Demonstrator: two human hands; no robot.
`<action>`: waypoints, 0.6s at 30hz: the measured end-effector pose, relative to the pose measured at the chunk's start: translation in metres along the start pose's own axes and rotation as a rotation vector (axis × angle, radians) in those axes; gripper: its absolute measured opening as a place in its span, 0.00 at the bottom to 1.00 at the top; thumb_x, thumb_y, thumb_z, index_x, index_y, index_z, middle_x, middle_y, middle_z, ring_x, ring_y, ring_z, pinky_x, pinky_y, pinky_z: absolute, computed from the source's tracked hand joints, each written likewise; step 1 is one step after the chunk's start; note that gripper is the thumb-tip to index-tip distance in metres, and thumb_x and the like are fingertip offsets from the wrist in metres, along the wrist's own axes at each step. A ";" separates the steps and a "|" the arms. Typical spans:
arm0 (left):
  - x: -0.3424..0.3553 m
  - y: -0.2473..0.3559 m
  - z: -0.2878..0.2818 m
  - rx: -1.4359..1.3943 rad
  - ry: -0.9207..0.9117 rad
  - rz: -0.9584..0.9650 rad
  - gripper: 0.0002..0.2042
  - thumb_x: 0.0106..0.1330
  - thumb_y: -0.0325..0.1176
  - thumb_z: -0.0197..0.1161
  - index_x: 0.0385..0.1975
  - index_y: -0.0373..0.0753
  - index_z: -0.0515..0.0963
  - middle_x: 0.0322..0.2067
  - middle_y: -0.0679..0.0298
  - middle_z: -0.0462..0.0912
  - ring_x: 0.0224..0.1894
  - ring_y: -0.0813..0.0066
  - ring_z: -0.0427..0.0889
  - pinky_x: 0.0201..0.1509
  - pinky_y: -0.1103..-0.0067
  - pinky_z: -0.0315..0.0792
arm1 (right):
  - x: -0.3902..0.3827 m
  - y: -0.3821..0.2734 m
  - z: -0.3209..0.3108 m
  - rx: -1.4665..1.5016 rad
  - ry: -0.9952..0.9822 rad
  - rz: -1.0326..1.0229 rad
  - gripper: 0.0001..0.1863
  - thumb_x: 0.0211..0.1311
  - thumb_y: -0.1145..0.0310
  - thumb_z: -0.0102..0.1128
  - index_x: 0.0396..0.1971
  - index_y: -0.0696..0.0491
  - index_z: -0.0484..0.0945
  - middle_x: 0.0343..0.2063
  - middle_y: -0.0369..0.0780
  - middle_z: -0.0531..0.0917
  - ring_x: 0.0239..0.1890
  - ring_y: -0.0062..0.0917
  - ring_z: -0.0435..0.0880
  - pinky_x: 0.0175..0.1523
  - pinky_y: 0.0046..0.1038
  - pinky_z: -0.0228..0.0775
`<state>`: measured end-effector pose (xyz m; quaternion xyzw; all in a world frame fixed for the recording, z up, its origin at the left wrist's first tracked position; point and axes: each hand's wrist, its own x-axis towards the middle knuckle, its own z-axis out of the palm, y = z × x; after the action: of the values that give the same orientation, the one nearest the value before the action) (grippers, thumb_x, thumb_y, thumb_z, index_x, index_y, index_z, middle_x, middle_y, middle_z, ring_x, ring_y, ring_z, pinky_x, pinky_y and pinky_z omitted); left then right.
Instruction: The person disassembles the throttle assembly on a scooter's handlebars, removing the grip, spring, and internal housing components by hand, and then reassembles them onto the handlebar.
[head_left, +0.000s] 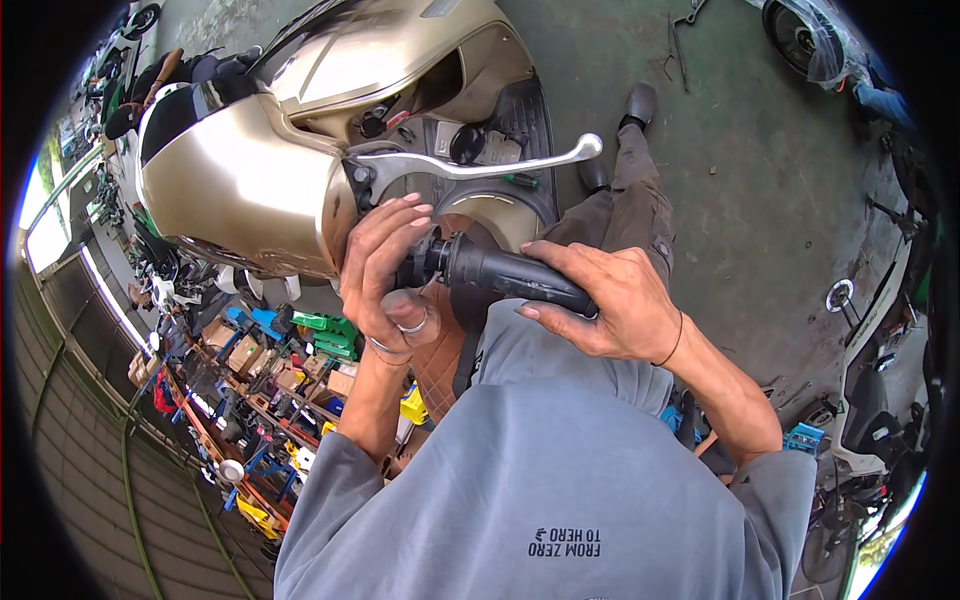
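Right hand: closed over the outer end of the grip, the fingers along its far side and the thumb along its near side; a thin dark band circles the wrist.
Left hand: curved in a half-wide cup around the inner end, fingers raised beyond it and thumb below (how firmly it touches, if at all, cannot be told).
Black grip: in mid-view between the 2 hands, in front of the gray shirt, sloping slightly down toward the right; its collar faces the left hand, and the right hand hides part of its outer end.
Silver lever: reaches from a pivot at the edge of the gold bodywork to a rounded tip; a gap separates it from the grip, and no hand touches it.
Bodywork edge: the rounded rim stands just beside the left hand, so room on that side is narrow.
Room to the right: wider, with green floor stretching past the lever tip and the right forearm.
Below the bar: part of a brown quilted seat shows past the left wrist; dark trousers extend beyond the right hand.
Far edges: crowded shelving at lower left, a plastic-wrapped wheel at upper right, both well apart from the hands.
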<state>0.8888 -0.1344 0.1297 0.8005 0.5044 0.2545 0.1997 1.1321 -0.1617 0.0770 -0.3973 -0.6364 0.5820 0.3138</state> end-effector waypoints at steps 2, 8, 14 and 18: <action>-0.001 0.000 0.000 0.001 -0.008 -0.001 0.31 0.77 0.54 0.31 0.49 0.28 0.71 0.39 0.46 0.83 0.47 0.50 0.83 0.58 0.58 0.74 | 0.000 0.002 0.004 0.039 0.017 -0.011 0.28 0.51 0.62 0.74 0.51 0.58 0.77 0.28 0.44 0.84 0.25 0.34 0.85 0.29 0.30 0.75; 0.004 0.009 0.010 0.042 0.462 0.342 0.27 0.78 0.54 0.27 0.54 0.36 0.65 0.44 0.47 0.76 0.46 0.47 0.80 0.60 0.56 0.73 | 0.006 0.001 0.007 0.108 0.017 0.007 0.25 0.56 0.58 0.71 0.48 0.59 0.77 0.27 0.44 0.84 0.23 0.36 0.84 0.27 0.33 0.75; -0.013 0.016 -0.019 -0.198 0.463 -0.005 0.29 0.77 0.58 0.30 0.52 0.37 0.68 0.42 0.48 0.76 0.42 0.49 0.80 0.55 0.57 0.76 | 0.012 -0.002 0.007 0.093 -0.050 0.015 0.26 0.53 0.64 0.73 0.50 0.59 0.77 0.28 0.44 0.84 0.23 0.33 0.84 0.27 0.29 0.75; -0.011 0.009 0.003 -0.178 0.322 0.090 0.31 0.76 0.59 0.28 0.54 0.36 0.65 0.38 0.48 0.77 0.39 0.52 0.81 0.49 0.56 0.77 | 0.014 -0.001 0.009 0.077 -0.069 0.001 0.26 0.53 0.65 0.73 0.50 0.60 0.76 0.28 0.44 0.84 0.23 0.33 0.85 0.27 0.29 0.75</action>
<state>0.8931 -0.1480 0.1305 0.7503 0.4693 0.4316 0.1748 1.1169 -0.1537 0.0757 -0.3651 -0.6238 0.6196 0.3062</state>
